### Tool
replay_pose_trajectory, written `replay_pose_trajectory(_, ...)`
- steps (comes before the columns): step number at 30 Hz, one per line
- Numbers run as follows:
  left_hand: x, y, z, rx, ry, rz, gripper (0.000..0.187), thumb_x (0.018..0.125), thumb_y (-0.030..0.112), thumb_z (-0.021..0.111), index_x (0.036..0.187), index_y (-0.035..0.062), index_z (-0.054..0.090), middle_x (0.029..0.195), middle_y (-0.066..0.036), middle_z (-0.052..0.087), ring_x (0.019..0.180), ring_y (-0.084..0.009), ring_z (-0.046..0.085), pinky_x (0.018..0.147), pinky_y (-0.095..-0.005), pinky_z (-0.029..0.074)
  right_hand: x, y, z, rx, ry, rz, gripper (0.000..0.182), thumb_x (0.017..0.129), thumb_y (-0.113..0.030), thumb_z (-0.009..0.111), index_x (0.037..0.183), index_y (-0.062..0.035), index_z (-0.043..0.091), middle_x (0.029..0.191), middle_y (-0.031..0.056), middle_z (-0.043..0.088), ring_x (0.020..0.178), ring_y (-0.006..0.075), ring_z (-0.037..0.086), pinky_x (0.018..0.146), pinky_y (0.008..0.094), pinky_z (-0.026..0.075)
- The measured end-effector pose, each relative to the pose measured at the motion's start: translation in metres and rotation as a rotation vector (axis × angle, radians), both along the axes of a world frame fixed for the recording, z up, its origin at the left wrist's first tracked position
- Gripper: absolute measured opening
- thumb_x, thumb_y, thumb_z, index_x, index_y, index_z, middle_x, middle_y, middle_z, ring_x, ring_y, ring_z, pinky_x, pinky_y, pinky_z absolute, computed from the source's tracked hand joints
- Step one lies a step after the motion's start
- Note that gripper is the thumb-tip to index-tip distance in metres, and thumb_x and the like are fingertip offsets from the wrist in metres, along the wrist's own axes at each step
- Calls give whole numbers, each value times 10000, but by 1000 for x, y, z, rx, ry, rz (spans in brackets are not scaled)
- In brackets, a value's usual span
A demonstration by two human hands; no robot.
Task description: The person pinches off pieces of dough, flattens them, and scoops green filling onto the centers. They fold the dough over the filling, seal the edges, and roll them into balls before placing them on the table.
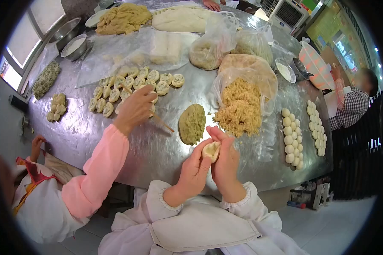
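Note:
A small cup-shaped piece of pale dough is held near the table's front edge. My left hand grips it from the left, thumb against its near side. From the right my right hand closes around it, fingers pointing forward. Just beyond my fingers lies a mound of greenish filling. To its right, crumbly orange-brown filling spills from a clear plastic bag.
At left, a co-worker's hand in a pink sleeve holds a thin wooden stick over rows of filled dough rolls. Dough balls line the right side. Large dough masses and metal bowls stand farther back.

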State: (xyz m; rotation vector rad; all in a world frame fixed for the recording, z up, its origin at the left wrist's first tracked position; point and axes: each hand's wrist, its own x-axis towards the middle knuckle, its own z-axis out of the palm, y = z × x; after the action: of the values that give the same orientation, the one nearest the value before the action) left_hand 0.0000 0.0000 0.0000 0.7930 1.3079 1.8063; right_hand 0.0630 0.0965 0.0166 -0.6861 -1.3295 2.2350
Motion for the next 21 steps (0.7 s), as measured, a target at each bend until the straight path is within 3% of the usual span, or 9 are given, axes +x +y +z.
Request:
replay_pose_trajectory(2,-3,-2,0,-82,229,108,300,998,181,436,1237,38,547,1315,-145,472,1152,-227,491,950,-275,395,2,-16,11,-98,73,-3,911,902,-637,424,1477,5,129,1534,150,164,1427,259,154,1156,385,158)
replay_pose_trajectory(5,-8,-7,4,-70,511,217,256,985,174,451,1115,20,609,1279,-149,497,1098,-237,494,943,-345,398,4,-26,-7,138,69,38,911,904,-626,434,1474,14,128,1515,176,213,1391,252,242,1135,379,219)
replay_pose_trajectory(6,-11,-2,2,-38,597,242,300,992,206,426,1129,14,611,1302,-161,478,1091,-245,495,966,-360,381,1,-27,-14,300,60,-31,865,939,-613,372,1435,77,212,1365,205,417,1281,269,416,1027,347,363)
replay_pose_trajectory(8,-15,0,0,3,765,282,388,1005,271,377,1156,3,614,1350,-186,438,1075,-263,495,1013,-392,348,4,-29,-15,265,52,28,756,956,-570,388,1364,64,335,1296,178,481,1202,230,474,992,326,389)
replay_pose_trajectory(11,-19,-3,2,-11,790,201,579,1014,405,252,1318,-21,501,1479,-235,253,1248,-314,403,1080,-432,265,3,-28,-12,156,-97,1,543,988,-466,413,1192,30,499,1139,127,587,1042,167,561,889,283,445)
replay_pose_trajectory(14,-9,-2,3,153,441,117,796,975,568,226,1450,-71,231,1525,-291,-8,1417,-378,77,1132,-424,101,6,-17,1,250,-267,-36,367,1005,-342,442,1036,-5,581,961,69,650,867,109,600,759,241,480)
replay_pose_trajectory(17,-14,-7,1,145,286,5,887,965,581,264,1454,-100,-26,1532,-274,-99,1428,-382,31,1133,-432,107,6,-13,11,477,-221,-107,254,997,-231,466,1059,-15,586,912,85,668,800,132,631,739,268,501)
replay_pose_trajectory(19,-22,-11,-4,112,64,-174,1036,907,560,493,1451,-56,-139,1533,-250,-70,1428,-345,71,1122,-431,181,11,-9,14,775,-297,-126,251,989,-196,472,1136,-15,565,996,122,667,833,171,647,831,316,500)
replay_pose_trajectory(21,-17,-8,-2,170,-102,-272,1079,869,415,643,1461,-32,-140,1507,-217,88,1407,-309,143,1110,-421,222,15,-8,18,919,-265,94,366,978,-220,488,1275,-8,461,1198,183,568,1046,273,582,976,420,392)
